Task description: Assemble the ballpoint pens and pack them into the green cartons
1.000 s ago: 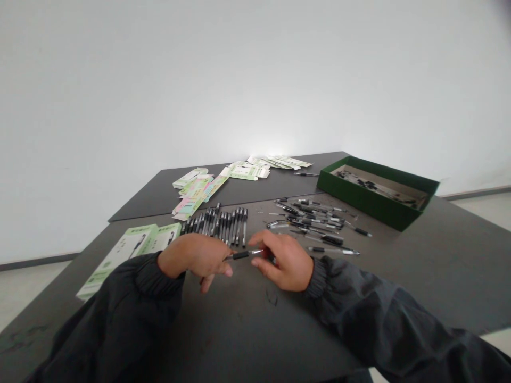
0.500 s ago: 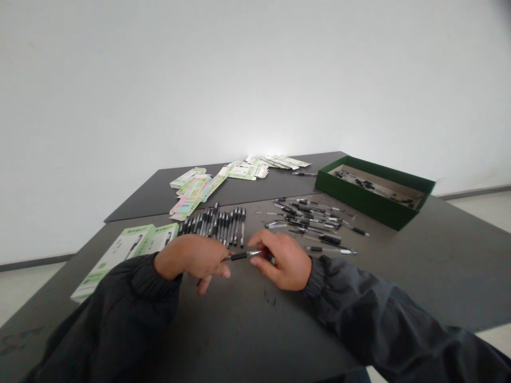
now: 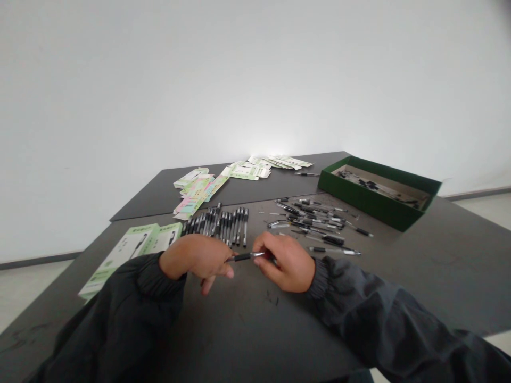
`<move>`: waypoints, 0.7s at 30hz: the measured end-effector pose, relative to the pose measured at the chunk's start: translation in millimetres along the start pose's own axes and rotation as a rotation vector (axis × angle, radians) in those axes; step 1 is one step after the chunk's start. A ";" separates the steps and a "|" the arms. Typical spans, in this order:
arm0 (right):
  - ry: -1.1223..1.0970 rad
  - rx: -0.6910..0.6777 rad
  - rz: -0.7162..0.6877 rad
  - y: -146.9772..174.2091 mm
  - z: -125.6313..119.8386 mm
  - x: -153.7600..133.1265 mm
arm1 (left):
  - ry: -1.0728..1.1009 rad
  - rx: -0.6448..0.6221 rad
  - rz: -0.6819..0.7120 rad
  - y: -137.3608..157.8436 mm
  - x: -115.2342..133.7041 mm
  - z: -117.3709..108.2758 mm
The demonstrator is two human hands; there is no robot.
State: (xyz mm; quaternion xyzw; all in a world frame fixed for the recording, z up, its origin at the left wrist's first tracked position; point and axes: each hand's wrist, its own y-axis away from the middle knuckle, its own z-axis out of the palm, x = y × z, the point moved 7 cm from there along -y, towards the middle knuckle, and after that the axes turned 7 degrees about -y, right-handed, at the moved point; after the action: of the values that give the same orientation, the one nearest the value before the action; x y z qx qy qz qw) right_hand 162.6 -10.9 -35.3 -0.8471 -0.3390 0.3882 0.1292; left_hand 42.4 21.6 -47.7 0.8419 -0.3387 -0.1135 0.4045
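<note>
The rear of the pen is hidden in the left grip; whether its tip touches the right grip is unclear. The left grip covers the near ends of several lined-up pens; the left sleeve, cut off below, masks part of the cartons. Carton print and parts in the green box are too small to identify. Tabletop and right sleeve leave the frame.

Loose blackish sleeves, softly creased, with snug gathered cuffs, and bare hands
</note>
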 end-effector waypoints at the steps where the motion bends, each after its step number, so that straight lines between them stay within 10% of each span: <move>1: 0.001 0.000 -0.016 -0.5 0.2 -1.2 | 0.005 -0.001 -0.002 -0.6 -0.6 0.5; 21: 0.020 -0.034 -0.095 -2.2 -0.3 -5.2 | 0.022 -0.021 -0.017 -1.3 -0.6 4.2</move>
State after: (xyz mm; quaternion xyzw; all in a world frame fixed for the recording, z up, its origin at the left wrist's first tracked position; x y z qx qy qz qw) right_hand 159.3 -12.8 -31.1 -0.8358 -0.3844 0.3674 0.1363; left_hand 40.6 20.1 -51.4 0.8415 -0.3261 -0.1113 0.4160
